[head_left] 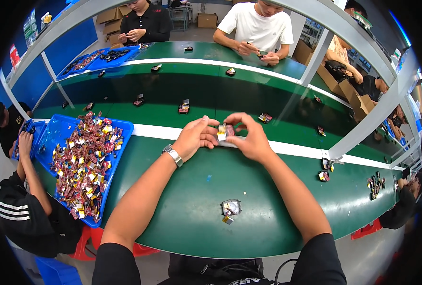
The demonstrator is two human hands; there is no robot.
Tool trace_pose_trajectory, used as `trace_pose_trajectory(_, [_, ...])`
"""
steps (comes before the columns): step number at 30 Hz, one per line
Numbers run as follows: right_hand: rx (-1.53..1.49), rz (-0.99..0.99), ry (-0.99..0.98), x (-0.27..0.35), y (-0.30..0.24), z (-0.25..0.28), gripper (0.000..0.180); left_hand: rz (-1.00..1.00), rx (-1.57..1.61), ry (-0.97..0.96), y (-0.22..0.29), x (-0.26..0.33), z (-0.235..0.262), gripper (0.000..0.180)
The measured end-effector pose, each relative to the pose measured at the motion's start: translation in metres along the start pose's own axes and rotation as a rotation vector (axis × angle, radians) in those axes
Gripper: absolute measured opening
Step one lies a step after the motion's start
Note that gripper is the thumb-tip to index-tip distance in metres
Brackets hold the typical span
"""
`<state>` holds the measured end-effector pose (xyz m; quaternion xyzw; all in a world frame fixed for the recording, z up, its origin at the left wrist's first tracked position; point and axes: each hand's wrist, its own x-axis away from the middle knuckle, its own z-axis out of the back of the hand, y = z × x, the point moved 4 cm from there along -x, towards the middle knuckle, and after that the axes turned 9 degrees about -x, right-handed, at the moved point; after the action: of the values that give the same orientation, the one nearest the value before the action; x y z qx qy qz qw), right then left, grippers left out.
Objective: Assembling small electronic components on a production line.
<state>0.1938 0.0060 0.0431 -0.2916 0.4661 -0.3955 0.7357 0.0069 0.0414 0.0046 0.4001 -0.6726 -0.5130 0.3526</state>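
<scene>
Over the white strip along the conveyor's near edge, my right hand [251, 137] pinches a small electronic module [227, 131] between thumb and fingers. A reddish part and a silver-and-yellow battery piece show on it, slightly blurred. My left hand [195, 137], with a watch on its wrist, has its fingers curled in against the module's left side. Between my forearms, a small black-rimmed case [231, 207] lies on the green table, a yellow-and-silver battery [228, 220] at its lower edge. To my left, a blue tray [126, 127] holds a large heap of reddish circuit boards with batteries [85, 164].
Several small assemblies, one here [184, 106], are spread along the green conveyor [211, 85]. More case parts [324, 175] and a small pile [376, 185] lie to the right. A grey metal post [358, 124] stands there. Co-workers sit across and at both sides.
</scene>
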Motion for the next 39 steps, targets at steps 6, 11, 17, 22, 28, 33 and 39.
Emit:
trace_pose_trajectory(6, [0.087,0.210,-0.070,0.018,-0.013,0.001,0.044,-0.005,-0.254,-0.294,-0.002,-0.002,-0.016,0.040])
trace_pose_trajectory(11, [0.278,0.220,0.117,0.023,-0.014,-0.009,0.027,0.022,-0.228,-0.199,0.004,0.005,-0.019,0.045])
trace_pose_trajectory(17, [0.490,0.266,0.181,0.022,-0.015,-0.022,0.016,0.086,-0.170,-0.213,0.000,0.010,-0.028,0.035])
trace_pose_trajectory(22, [0.554,0.208,0.157,0.025,-0.012,-0.024,0.014,0.047,-0.213,-0.230,-0.004,0.007,-0.032,0.030])
trace_pose_trajectory(28, [0.660,0.360,0.137,0.027,-0.020,-0.025,0.015,0.035,-0.130,-0.214,-0.001,0.009,-0.031,0.030])
trace_pose_trajectory(33, [0.433,0.415,0.118,0.024,-0.022,-0.015,0.014,0.056,-0.052,-0.270,-0.003,0.008,-0.023,0.030])
trace_pose_trajectory(39, [0.282,0.264,-0.038,0.021,-0.016,-0.005,0.017,0.049,-0.142,-0.233,-0.007,0.005,-0.026,0.029])
